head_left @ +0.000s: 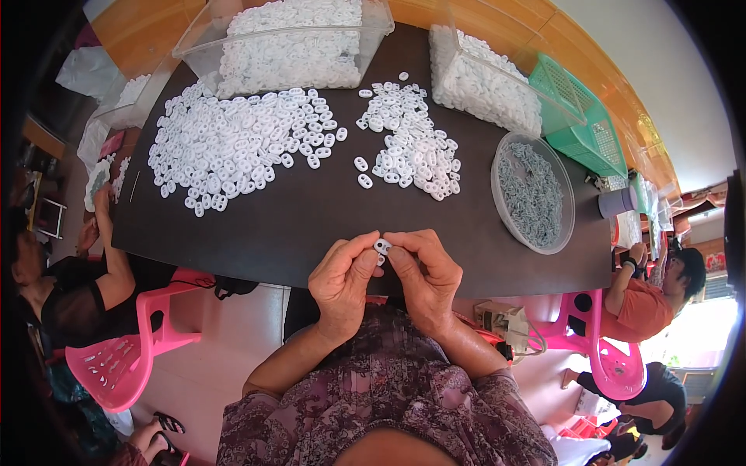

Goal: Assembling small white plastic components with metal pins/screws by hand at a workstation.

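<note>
A small white oval plastic piece with two holes (382, 246) is pinched between my hands, just over the table's near edge. My left hand (340, 283) grips its left side with thumb and index finger, while my right hand (427, 279) has thumb and fingertips on the right side. Part of a second white piece shows just below it, between the thumbs; how the two join is too small to tell. Beyond my hands, a large heap of like white pieces (233, 144) spreads at the left, and a smaller heap (412, 147) lies at the middle.
A round transparent tub (503, 221) of small grey-blue parts stands right. Transparent bins (284, 33) (486, 81) full of white pieces and a green basket (587, 128) line the dark table's (256, 237) far side. People sit at both sides; pink chairs (148, 330) stand nearby.
</note>
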`<state>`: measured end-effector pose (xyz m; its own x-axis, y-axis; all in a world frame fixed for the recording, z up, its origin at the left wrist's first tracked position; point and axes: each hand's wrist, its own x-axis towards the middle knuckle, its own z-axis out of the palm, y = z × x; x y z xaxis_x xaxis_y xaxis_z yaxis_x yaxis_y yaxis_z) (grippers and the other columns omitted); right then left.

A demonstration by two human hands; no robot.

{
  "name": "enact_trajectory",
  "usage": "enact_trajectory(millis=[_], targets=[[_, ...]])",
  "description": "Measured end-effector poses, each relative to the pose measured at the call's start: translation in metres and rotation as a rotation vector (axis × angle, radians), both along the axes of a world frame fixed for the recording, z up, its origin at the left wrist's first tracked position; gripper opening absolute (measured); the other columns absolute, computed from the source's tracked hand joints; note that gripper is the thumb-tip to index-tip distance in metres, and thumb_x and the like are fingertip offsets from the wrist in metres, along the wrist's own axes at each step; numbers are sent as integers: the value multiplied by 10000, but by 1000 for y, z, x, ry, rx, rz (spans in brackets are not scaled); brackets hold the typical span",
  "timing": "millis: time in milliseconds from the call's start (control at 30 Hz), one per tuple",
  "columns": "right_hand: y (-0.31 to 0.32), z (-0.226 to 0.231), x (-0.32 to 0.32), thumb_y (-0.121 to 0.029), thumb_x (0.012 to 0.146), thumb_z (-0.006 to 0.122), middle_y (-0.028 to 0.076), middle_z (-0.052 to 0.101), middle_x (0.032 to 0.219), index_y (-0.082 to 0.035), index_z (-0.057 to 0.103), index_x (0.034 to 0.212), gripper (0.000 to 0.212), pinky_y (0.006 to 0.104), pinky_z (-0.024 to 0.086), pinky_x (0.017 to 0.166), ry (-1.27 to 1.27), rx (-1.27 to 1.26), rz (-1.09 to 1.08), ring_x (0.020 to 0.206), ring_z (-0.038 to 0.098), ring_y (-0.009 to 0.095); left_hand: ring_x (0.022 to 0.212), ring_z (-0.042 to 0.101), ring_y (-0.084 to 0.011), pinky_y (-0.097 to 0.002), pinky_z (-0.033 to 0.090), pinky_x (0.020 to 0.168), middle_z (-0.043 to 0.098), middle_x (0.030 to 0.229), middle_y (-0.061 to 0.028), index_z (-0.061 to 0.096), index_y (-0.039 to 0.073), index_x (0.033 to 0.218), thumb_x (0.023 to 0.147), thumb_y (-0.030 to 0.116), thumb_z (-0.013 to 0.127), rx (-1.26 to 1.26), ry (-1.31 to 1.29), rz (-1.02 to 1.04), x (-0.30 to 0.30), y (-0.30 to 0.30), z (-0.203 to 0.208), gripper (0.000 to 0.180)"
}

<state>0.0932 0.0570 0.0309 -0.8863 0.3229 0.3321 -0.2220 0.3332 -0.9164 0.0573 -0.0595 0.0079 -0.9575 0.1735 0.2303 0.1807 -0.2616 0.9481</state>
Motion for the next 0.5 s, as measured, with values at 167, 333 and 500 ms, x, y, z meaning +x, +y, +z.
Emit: enact_trajectory(millis=[167, 333, 500], targets=[[1, 1, -1, 33, 867, 598, 41, 588, 922, 22, 642, 1018, 158, 213, 437, 710, -29, -43, -8, 810, 534, 83, 696, 569, -80, -196, 497, 601, 574, 846, -47, 633, -25, 1093, 906, 42, 592, -9, 3, -2, -1, 0, 0, 203], [17, 8, -11, 40, 813, 630, 94, 613, 904, 13, 652, 965, 156, 253, 456, 690, 117, 346, -152, 765, 574, 167, 680, 563, -77, -197, 487, 590, 574, 824, -43, 637, -26, 1080, 907, 42, 592, -13, -19, 23, -3, -2, -3, 192], [59, -16, -31, 95, 708, 621, 132, 574, 822, 20, 623, 918, 222, 368, 450, 597, 232, 926, -48, 698, 525, 307, 670, 564, -95, -204, 485, 608, 581, 844, -61, 635, -47, 1061, 912, 39, 581, -23, -31, -12, -6, 0, 1, 180]])
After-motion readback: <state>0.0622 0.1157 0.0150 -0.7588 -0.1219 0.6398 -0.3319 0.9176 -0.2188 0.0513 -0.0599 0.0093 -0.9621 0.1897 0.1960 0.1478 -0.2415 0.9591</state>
